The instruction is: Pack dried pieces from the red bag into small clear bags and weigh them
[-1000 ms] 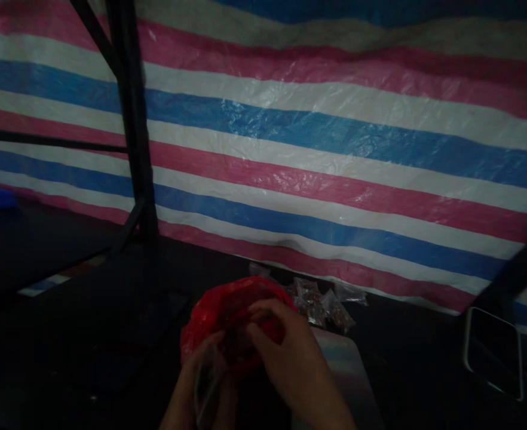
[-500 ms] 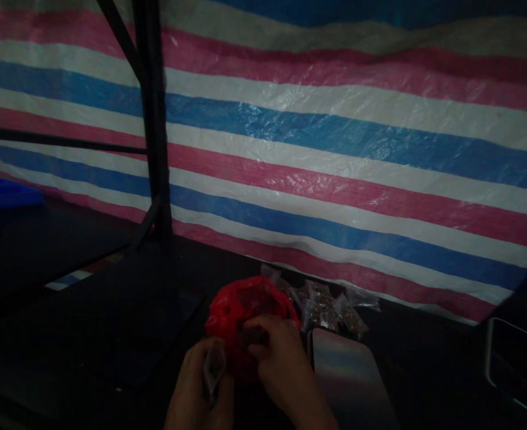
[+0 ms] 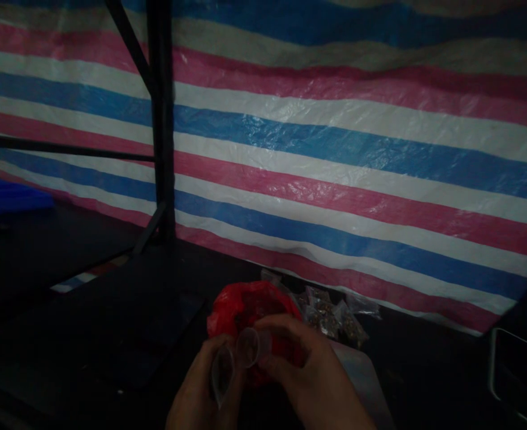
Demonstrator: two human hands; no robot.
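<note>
**dusk_42:** Pretty dark shot. What's in the hands?

**benchrat:** Both are right in front of the red bag point(image 3: 245, 304), on the near side of it. The left hand point(image 3: 198, 394) has its grip closed around a small clear pouch point(image 3: 222, 375), pinched at the side with the mouth gaping up. The right hand point(image 3: 319, 385) has its fingers closed on a little clear cup point(image 3: 248, 347), which is tipped over with its rim just about touching the pouch mouth. I can't tell if anything's in the cup, it's too dim.

**dusk_42:** And around the bag?

**benchrat:** Just right of it and a bit behind, there's a heap of filled clear packets point(image 3: 330, 313) on the dark bench point(image 3: 111, 334). There's a shiny metal plate point(image 3: 364, 382) near its right side, partly under the right wrist. Behind the bag hangs a striped tarp point(image 3: 335, 179) in pink, white and blue. A black post point(image 3: 162, 119) stands off to its left and further back, and well left of that there's something blue point(image 3: 8, 197).
</note>
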